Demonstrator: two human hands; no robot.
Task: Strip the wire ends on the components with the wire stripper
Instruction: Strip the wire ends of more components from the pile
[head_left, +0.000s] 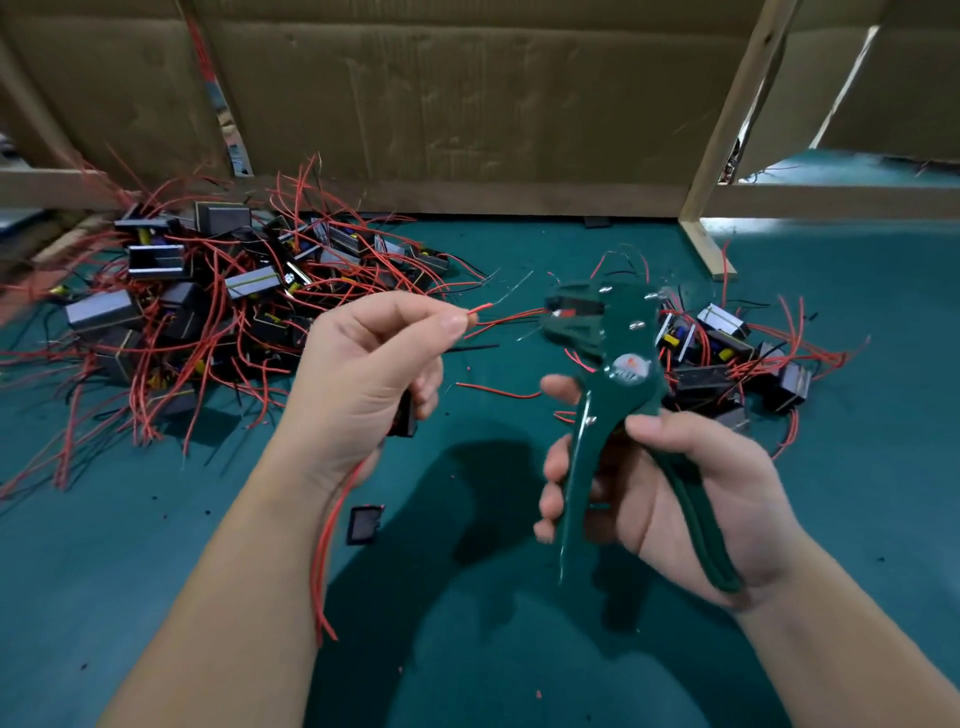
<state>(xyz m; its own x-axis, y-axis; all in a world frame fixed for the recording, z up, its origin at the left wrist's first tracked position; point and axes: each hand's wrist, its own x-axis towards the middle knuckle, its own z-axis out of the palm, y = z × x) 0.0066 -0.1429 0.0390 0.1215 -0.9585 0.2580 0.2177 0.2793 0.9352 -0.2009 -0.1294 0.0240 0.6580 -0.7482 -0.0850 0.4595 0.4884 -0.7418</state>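
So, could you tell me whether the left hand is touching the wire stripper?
Apart: head view shows green mat between left hand and wire stripper.

Readable text: we find none.
Wire stripper (623, 332): round emblem (630, 367) on the green body, a red mark above pale letters, which are too blurred for us to read.
Components (156, 260) at 10 o'clock: the print, if any, is too small to tell.
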